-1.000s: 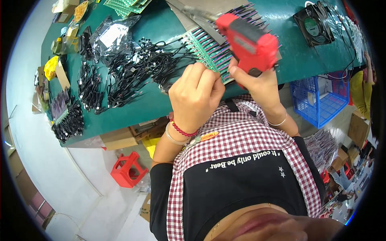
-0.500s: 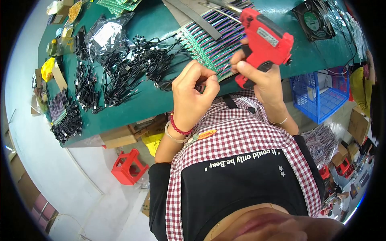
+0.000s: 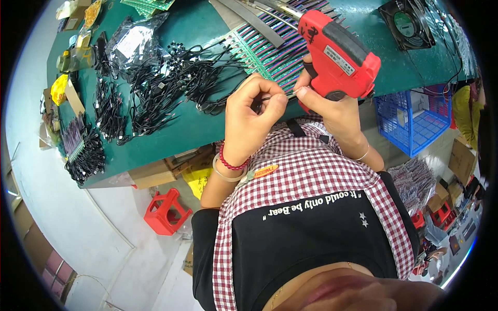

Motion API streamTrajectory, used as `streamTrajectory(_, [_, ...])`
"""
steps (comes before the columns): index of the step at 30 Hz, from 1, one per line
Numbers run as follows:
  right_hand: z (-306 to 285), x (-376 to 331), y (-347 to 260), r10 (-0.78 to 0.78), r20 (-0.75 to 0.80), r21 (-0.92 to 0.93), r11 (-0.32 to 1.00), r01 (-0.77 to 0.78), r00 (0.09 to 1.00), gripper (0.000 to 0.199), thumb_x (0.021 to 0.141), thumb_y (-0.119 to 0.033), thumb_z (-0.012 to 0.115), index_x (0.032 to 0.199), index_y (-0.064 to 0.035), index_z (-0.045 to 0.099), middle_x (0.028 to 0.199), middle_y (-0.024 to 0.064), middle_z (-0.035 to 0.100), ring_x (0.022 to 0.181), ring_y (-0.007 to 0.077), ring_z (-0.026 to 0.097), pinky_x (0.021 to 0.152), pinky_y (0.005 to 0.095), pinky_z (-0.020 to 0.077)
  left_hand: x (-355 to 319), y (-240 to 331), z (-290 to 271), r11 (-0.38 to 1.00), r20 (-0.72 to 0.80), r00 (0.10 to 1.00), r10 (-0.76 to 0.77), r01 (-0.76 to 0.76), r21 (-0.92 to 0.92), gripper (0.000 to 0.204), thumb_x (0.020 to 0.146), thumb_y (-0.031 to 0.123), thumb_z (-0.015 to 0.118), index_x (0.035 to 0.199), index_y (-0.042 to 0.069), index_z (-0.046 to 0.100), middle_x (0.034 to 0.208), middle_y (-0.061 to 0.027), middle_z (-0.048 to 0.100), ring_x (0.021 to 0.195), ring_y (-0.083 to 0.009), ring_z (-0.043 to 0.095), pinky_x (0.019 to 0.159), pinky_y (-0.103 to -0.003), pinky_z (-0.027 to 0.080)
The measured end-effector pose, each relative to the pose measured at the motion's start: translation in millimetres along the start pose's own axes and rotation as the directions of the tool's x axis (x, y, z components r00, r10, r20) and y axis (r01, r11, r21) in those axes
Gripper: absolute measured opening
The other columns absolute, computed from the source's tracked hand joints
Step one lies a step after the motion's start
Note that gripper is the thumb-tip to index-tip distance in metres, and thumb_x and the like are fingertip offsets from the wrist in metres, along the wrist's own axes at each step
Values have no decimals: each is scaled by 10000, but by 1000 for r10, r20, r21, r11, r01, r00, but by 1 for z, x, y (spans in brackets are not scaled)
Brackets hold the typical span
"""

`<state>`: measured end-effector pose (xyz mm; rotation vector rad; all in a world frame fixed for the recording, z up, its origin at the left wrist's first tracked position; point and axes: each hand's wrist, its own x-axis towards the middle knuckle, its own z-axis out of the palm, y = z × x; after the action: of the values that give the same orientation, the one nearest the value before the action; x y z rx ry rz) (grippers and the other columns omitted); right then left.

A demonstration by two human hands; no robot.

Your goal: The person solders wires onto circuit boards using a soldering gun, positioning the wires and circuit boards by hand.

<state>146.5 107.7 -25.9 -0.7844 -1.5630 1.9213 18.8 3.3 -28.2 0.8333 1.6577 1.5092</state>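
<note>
My left hand (image 3: 248,118) is closed in a pinch on a thin black cable (image 3: 263,98) at the front edge of the bench. Close beside its fingertips, my right hand (image 3: 336,115) grips a red soldering gun (image 3: 332,54) with a dark top. The gun's metal nose points away to the upper left. The right thumb and forefinger meet near the cable end; what lies between them is too small to make out. Beyond both hands, green circuit board strips (image 3: 250,54) with rows of purple and black wires lie side by side. A flat metal bar (image 3: 257,25) rests across those wires.
Bundles of black cables (image 3: 155,96) cover the green bench (image 3: 150,150) to the left, beside a clear plastic bag (image 3: 135,41). A black fan (image 3: 407,25) sits far right. Below the edge are a blue crate (image 3: 410,124) and a red stool (image 3: 166,211).
My right hand has moved left, bringing its thumb and forefinger up to the left fingertips. The soldering gun has tilted, its back end lower. The left hand has barely shifted.
</note>
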Motion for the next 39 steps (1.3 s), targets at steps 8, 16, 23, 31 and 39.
streamTrajectory(8, [-6,0,13,47,-6,137,990,-45,999,410,785,-14,668,1159,11,502,871,16,621,813,80,571,733,237,467,3,10,-10,854,198,945,259,-320,411,116,701,8,654,770,26,562,720,-61,491,618,-185,518,545,-299,420])
streamTrajectory(16, [-51,-32,16,117,-64,149,983,-106,991,397,893,-173,554,1216,24,434,671,80,531,581,143,499,585,271,424,9,-4,-33,523,186,920,346,-353,776,137,683,6,670,784,31,582,1010,-81,564,746,-227,543,633,-322,455])
streamTrajectory(23, [-77,-74,44,112,82,186,974,-126,990,419,900,-236,563,1173,69,475,587,53,495,505,117,451,513,253,379,14,-12,-32,537,178,944,280,-307,786,108,718,30,660,771,28,566,1237,-153,527,856,-268,568,750,-364,483])
streamTrajectory(31, [-85,-93,53,164,123,116,977,-178,979,344,890,-159,573,1150,51,491,699,59,545,608,126,510,567,263,421,19,-14,-31,489,169,938,303,-305,817,115,723,24,647,783,23,548,1214,-163,539,929,-312,570,778,-373,482])
streamTrajectory(39, [-88,-93,53,177,122,100,977,-189,977,246,886,-123,572,1067,40,533,721,51,556,616,111,505,569,255,418,20,-16,-30,457,176,931,319,-313,833,124,713,43,650,788,13,556,1177,-154,530,858,-274,551,736,-365,486])
